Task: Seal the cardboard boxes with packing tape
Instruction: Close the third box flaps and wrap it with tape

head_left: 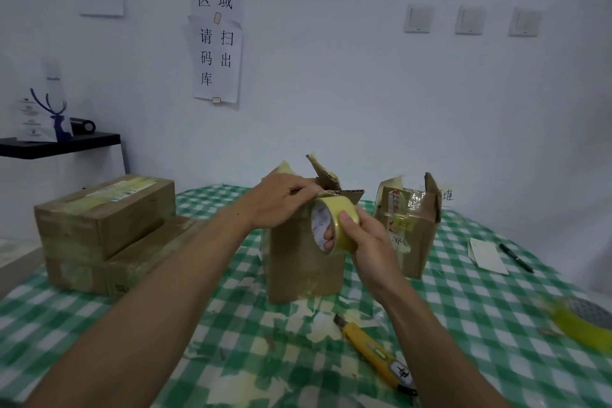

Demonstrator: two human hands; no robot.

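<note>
Both arms reach forward. My right hand [362, 240] grips the tape [331, 225], fingers through its core; just beside them, my left hand [284, 200] pinches the top edge of the box [303, 263].

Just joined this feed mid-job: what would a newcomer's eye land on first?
The right hand holds a yellow tape roll at the top of the middle box, the left hand curled against that edge. A yellow utility knife lies nearer on the green checked cloth; a second box stands open to the right.
</note>
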